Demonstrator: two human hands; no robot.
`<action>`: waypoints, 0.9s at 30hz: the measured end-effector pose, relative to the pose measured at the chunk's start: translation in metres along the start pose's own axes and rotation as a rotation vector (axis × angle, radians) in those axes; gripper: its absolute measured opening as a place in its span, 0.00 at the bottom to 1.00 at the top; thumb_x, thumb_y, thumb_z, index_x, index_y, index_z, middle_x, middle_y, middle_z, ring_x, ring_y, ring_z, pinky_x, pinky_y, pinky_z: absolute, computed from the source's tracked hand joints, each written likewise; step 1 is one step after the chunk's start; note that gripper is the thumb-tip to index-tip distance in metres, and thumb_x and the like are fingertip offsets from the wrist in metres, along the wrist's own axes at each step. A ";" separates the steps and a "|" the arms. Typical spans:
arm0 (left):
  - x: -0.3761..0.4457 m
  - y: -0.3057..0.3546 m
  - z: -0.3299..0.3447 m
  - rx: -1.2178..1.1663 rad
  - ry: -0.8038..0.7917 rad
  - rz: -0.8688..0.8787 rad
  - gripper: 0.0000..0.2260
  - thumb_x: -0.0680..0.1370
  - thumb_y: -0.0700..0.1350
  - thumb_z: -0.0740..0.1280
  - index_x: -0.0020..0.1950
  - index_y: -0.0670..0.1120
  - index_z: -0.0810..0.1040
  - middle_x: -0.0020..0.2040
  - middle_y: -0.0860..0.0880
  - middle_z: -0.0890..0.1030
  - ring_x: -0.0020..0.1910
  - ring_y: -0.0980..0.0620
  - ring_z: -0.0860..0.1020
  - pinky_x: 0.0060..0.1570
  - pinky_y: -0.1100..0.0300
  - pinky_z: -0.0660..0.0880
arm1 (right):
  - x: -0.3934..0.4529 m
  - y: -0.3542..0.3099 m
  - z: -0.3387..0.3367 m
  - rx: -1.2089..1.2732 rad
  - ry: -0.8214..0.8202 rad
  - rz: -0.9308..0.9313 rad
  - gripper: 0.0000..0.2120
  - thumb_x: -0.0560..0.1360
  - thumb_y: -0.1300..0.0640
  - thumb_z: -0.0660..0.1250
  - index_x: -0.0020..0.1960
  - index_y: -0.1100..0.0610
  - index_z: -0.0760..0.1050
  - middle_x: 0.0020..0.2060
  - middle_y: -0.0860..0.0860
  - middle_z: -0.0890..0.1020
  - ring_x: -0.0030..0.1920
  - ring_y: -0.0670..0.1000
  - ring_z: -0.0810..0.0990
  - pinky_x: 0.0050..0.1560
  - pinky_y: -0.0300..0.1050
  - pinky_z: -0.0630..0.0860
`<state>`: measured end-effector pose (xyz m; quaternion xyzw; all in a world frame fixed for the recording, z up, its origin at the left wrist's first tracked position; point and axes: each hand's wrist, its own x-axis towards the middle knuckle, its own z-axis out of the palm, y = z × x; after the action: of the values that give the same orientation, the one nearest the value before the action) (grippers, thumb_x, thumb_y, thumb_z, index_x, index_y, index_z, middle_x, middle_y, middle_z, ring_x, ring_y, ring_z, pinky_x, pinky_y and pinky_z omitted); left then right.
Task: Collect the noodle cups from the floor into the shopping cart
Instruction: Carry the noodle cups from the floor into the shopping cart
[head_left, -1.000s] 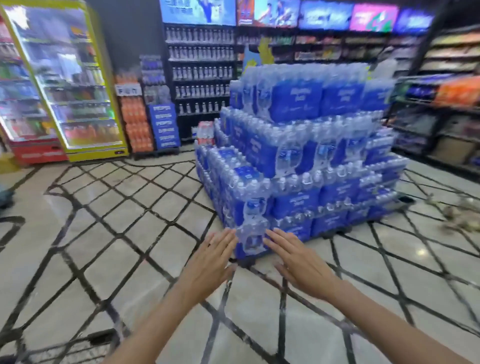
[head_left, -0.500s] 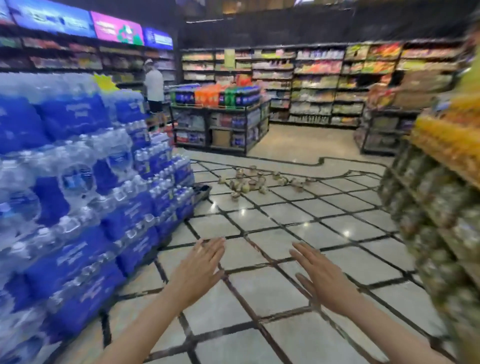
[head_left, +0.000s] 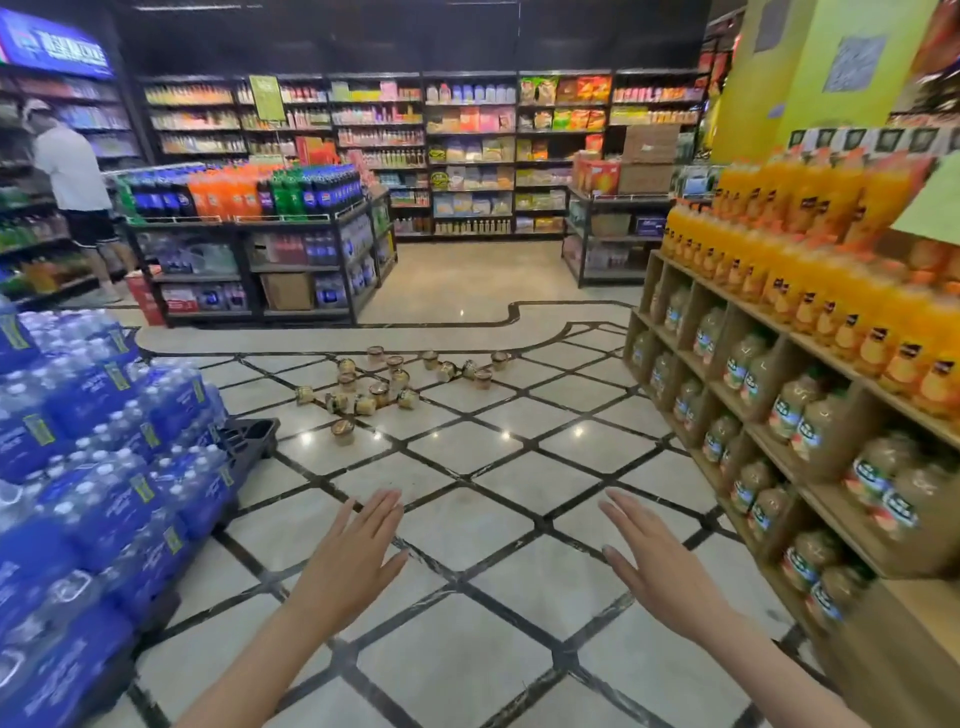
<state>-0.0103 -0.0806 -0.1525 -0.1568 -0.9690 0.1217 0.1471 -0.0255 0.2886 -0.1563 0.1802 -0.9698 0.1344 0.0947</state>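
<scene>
Empty hands, with the noodle cups (head_left: 387, 382) scattered on the floor well ahead.

The left hand (head_left: 353, 564) and the right hand (head_left: 662, 569) are both held flat with straight fingers and carry nothing. The cups lie in a loose group on the glossy tiled floor (head_left: 498, 540), some upright and some on their side, and one cup (head_left: 343, 431) sits apart, nearer to the water packs (head_left: 104, 467). The shopping cart is not in view, so each cup may need a long carry, and I think a cup could slip or roll away on this smooth floor. The aisle is narrow between the water packs and the juice shelf (head_left: 810, 415); a careless step could hit them. Another person (head_left: 72, 171) stands far left by the shelves.
</scene>
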 end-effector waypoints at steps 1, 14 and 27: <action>0.021 -0.011 0.007 0.002 0.006 0.014 0.35 0.82 0.58 0.38 0.61 0.43 0.80 0.63 0.47 0.79 0.63 0.50 0.77 0.69 0.52 0.51 | 0.020 0.002 0.001 -0.001 0.003 0.010 0.43 0.69 0.31 0.29 0.77 0.50 0.52 0.77 0.44 0.52 0.76 0.44 0.53 0.70 0.34 0.47; 0.289 -0.059 0.113 -0.007 0.005 0.097 0.34 0.82 0.58 0.38 0.61 0.42 0.80 0.63 0.45 0.78 0.63 0.49 0.77 0.68 0.52 0.53 | 0.242 0.132 0.045 -0.054 0.007 0.119 0.28 0.79 0.44 0.55 0.76 0.54 0.59 0.75 0.49 0.60 0.74 0.48 0.60 0.71 0.39 0.53; 0.597 -0.086 0.208 0.000 -0.078 0.016 0.33 0.82 0.58 0.40 0.63 0.42 0.79 0.64 0.46 0.78 0.64 0.48 0.76 0.68 0.50 0.55 | 0.552 0.323 0.063 0.014 -0.025 0.046 0.28 0.80 0.46 0.58 0.76 0.53 0.57 0.76 0.49 0.59 0.75 0.48 0.58 0.70 0.37 0.51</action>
<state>-0.6423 0.0032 -0.1732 -0.1596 -0.9728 0.1288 0.1081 -0.6616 0.3818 -0.1607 0.1599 -0.9738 0.1412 0.0782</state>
